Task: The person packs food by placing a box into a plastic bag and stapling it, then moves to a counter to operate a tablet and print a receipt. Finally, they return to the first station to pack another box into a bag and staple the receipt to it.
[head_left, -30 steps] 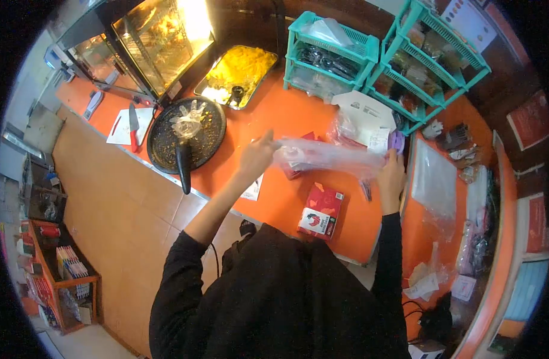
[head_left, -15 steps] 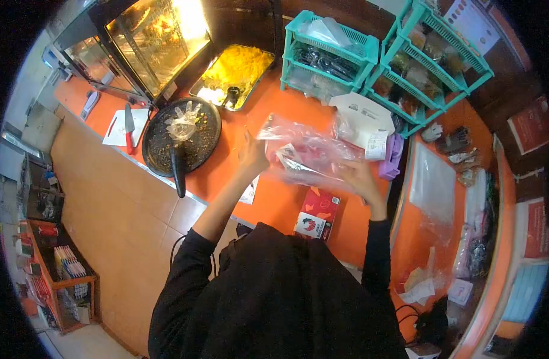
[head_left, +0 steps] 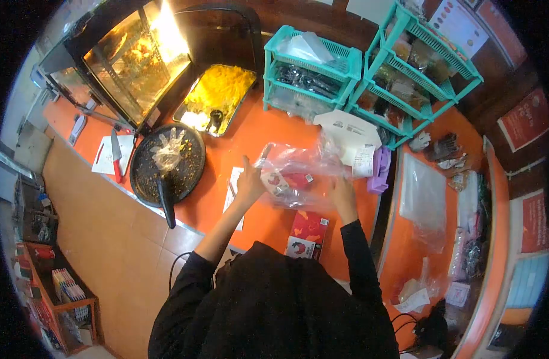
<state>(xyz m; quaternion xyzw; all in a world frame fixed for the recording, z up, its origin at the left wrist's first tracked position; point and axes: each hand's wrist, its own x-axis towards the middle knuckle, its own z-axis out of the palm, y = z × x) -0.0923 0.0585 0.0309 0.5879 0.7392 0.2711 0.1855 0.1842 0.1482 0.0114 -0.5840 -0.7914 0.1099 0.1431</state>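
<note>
Orange-topped counter (head_left: 244, 139), biggest thing here, runs under it all. Next in size, the teal plastic tiered rack (head_left: 313, 75) at its back, then the round black pan w/ a long handle (head_left: 193, 173), well off to the L.

Then the clear, thin-film plastic bag (head_left: 307, 157): over the mid counter, between both hands, creased & shiny. Prob. v. light, limp & slippery; no stiffness of its own, so it'd fold or cling to itself, & a hard tug on one corner might tear it. Best grip = opp. side edges, thumb vs. fingers, keeping tips off the middle of the film.

Smaller: red-and-white printed cardboard box (head_left: 278, 182), seen thru the film; can't tell if in the bag or just under it. A second red printed carton w/ a white panel (head_left: 310, 224) sits nearer the body, on the counter. Both prob. fairly stiff, crushable at the corners; hold flat by the sides. Weight unknown, contents n/a to view.

Smallest, the hands. L hand (head_left: 250, 185) at bag's L edge, index stretched out, away from the body; can't tell if thumb & other fingers pinch film. R hand (head_left: 343, 194) at R edge, fingers blurred against the plastic; pinch or no, can't tell.
</note>
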